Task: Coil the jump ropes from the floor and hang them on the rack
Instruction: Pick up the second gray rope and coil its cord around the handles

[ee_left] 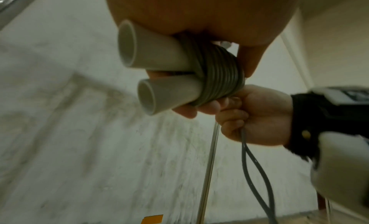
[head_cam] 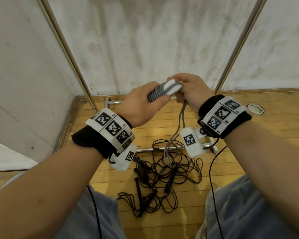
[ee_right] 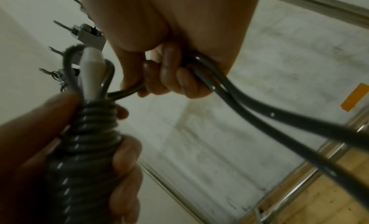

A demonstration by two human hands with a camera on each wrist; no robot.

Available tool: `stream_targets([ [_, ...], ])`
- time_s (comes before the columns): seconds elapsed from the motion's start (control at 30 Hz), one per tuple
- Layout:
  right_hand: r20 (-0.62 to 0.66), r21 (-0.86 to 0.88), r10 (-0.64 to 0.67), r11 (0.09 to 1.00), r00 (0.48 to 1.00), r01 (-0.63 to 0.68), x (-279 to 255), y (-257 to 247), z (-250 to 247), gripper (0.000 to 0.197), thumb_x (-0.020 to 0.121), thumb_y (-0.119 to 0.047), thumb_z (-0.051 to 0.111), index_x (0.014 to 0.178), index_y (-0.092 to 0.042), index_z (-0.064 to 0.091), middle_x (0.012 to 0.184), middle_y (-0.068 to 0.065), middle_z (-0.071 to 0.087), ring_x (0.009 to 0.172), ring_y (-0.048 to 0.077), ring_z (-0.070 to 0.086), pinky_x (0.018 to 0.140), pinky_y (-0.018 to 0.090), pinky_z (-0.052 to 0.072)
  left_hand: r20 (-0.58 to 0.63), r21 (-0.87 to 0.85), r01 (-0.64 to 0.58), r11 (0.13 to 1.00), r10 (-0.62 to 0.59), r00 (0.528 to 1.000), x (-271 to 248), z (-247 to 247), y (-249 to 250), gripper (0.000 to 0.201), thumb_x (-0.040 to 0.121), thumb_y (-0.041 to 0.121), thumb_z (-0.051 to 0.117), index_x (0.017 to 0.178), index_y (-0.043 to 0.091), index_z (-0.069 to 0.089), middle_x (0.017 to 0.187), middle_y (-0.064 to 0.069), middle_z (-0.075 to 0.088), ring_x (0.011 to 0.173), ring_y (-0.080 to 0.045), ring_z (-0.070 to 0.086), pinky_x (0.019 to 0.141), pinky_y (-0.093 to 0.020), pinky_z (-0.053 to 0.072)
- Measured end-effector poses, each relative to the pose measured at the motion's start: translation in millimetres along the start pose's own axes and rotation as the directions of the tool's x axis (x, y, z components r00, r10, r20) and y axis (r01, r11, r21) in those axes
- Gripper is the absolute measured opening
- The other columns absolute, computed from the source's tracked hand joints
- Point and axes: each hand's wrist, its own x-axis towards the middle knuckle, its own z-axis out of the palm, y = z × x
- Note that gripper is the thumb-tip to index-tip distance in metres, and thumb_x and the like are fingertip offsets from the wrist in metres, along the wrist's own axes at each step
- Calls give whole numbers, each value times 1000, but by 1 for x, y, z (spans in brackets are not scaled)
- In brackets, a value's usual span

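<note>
Wood floor (head_cam: 162, 219), black ropes (head_cam: 164, 176) tangled lower centre. Left hand (head_cam: 141, 107) clamps grey rope's handles (head_cam: 169, 87), long axis toward upper right; right hand (head_cam: 190, 92) fists its strands (head_cam: 181, 121).

head: bright, even, sharp; soft shadows; poles bow at 11 and 1 o'clock
left wrist: dim, greenish; wall (ee_left: 79, 132) smeared
right wrist: dim; left hand (ee_right: 30, 148) dark, blurred at 8 o'clock; glints on grey rope (ee_right: 249, 110)

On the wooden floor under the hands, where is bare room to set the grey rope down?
Bare boards lie right of the tangled black jump ropes, toward the white ring on the floor, and left of them by the wall skirting. The middle, before the chrome rack base bar, is crowded.
</note>
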Motion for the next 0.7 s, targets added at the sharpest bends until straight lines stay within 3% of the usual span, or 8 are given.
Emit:
stream_targets([
  [0.1,4,13,-16,1000,1000,16,-4,7,12,24,92,-12,54,71,-13,63,49,-4,42,43,10,29,41,21,23,-56,-89,20,996,-25,998,1,-5,1,5,89,38,58,90,33,57,74,-2,65,67,-22,64,60,-47,55],
  [0.23,35,-180,-82,980,996,88,-10,12,25,37,99,-19,43,62,-16,49,55,0,36,43,9,27,44,24,24,-124,-61,61,996,-68,990,3,-10,-1,32,85,44,55,99,15,60,80,-10,66,71,-29,62,66,-51,53],
  [0.37,72,-368,-170,911,983,185,-12,11,29,36,100,-23,40,68,-24,57,49,-14,38,42,1,35,48,15,27,-155,-68,76,995,-86,984,4,-19,-4,26,86,43,59,103,23,54,79,-5,67,70,-26,65,64,-49,55],
  [0.43,89,-403,-143,900,986,167,-10,10,24,36,100,-26,39,71,-21,58,52,-11,39,40,1,35,47,14,27,-126,-77,68,995,-77,989,4,-21,-3,26,86,41,61,106,26,54,81,-8,67,71,-28,65,64,-49,55],
  [0.57,60,-308,-18,951,998,36,-9,13,20,44,100,-34,37,64,-17,54,48,-9,37,39,3,30,45,19,27,-81,-50,58,997,-62,995,2,-19,-3,38,81,44,58,112,22,58,80,-5,66,75,-28,64,69,-49,55],
  [0.7,67,-336,-7,942,998,29,-15,15,32,45,100,-33,36,60,-18,51,46,-10,38,39,4,32,43,18,29,-133,167,77,983,-54,990,6,-22,-14,32,85,49,53,110,30,56,75,10,61,72,-20,62,69,-40,53],
])
